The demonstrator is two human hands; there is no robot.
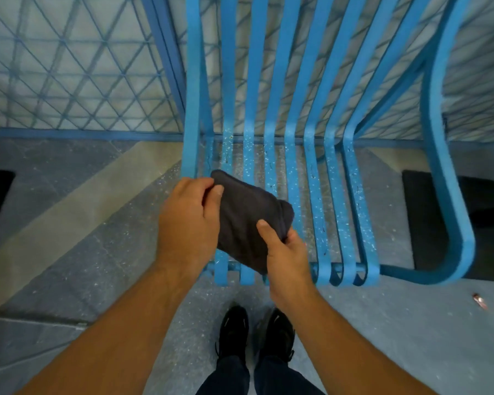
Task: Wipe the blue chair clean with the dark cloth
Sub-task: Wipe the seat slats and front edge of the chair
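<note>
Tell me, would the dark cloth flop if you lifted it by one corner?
Probably floppy: the dark cloth bunches and folds between the left hand and right hand. Likely light, since simple pinches hold it. It looks soft and matte, so unlikely to slip.

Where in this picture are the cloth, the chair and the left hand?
cloth (246, 220), head view: middle of the dark fabric.
chair (193, 81), head view: leftmost backrest bar.
left hand (187, 220), head view: back of the hand.
</note>
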